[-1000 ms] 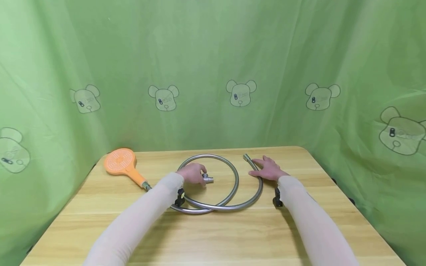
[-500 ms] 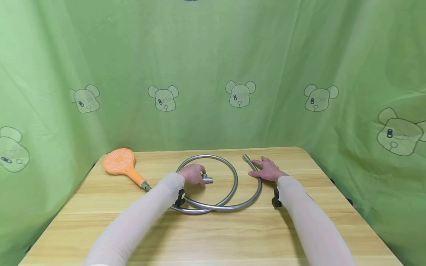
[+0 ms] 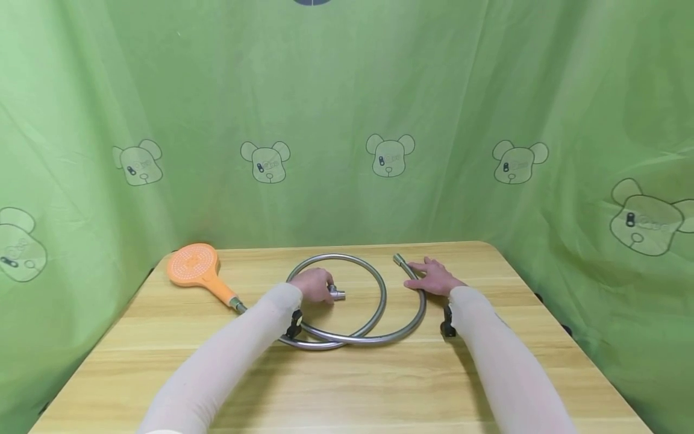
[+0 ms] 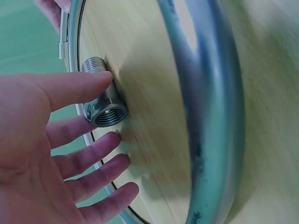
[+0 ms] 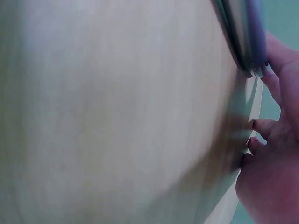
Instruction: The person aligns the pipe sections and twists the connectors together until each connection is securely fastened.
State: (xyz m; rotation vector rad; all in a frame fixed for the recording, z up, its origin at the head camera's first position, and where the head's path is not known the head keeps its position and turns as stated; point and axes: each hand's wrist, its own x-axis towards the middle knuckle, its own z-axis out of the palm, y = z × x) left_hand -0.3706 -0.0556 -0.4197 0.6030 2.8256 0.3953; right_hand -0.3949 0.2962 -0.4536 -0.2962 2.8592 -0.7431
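My left hand (image 3: pixel 314 284) pinches a short metal threaded tee fitting (image 4: pixel 108 112) between thumb and index finger. The other fingers extend past it, apart from it in the left wrist view. Around the fitting loops a silvery flexible shower hose (image 3: pixel 379 340), lying on the table. At the hose's free end, a metal end nut (image 3: pixel 399 259) points away from me. My right hand (image 3: pixel 438 279) rests with spread fingers at the hose just below that nut, thumb and index fingertips touching it. An orange shower head (image 3: pixel 193 265) is joined to the hose's other end at the left.
The wooden table (image 3: pixel 347 392) has green curtain (image 3: pixel 325 199) with printed bear heads behind it and on both sides. My left forearm crosses over part of the hose. A black wrist mount (image 3: pixel 294 324) sits close to the hose loop.
The head view has shifted very slightly. Both hands, the tee fitting, the hose and the shower head keep practically the same places.
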